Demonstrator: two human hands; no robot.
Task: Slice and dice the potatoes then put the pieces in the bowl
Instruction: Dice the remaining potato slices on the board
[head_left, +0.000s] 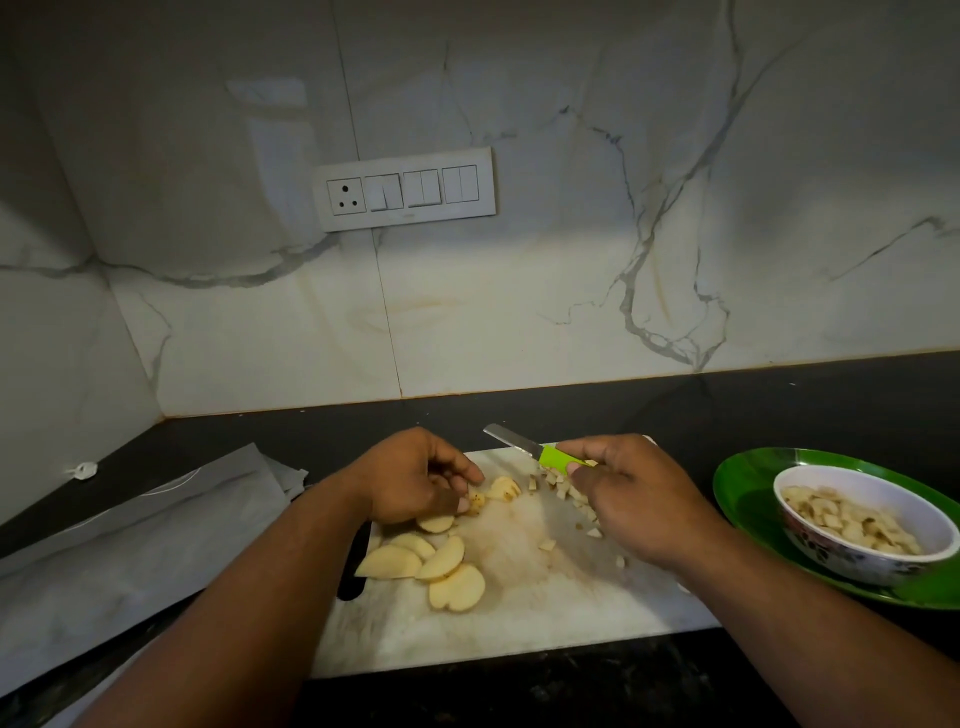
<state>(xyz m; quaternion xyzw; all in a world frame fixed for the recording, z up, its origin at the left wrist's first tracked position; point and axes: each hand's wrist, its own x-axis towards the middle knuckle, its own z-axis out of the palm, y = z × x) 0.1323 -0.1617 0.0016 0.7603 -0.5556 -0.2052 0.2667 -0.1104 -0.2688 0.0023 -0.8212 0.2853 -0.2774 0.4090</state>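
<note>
The right hand (628, 499) hides most of the knife handle (558, 458) and some diced potato (571, 493).

A dark worktop (727, 410) runs below a white marble-veined backsplash (571, 286). A white switch panel (404, 188) with one socket and three rocker groups sits on the wall at 12 o'clock. At 8 o'clock grey folded sheets (135, 551) lie on the worktop, with a small white object (83, 471) just beyond them at 9 o'clock.

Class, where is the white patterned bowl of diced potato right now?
In the head view, the white patterned bowl sits at far right on a green plate, right of the marble cutting board.
</note>
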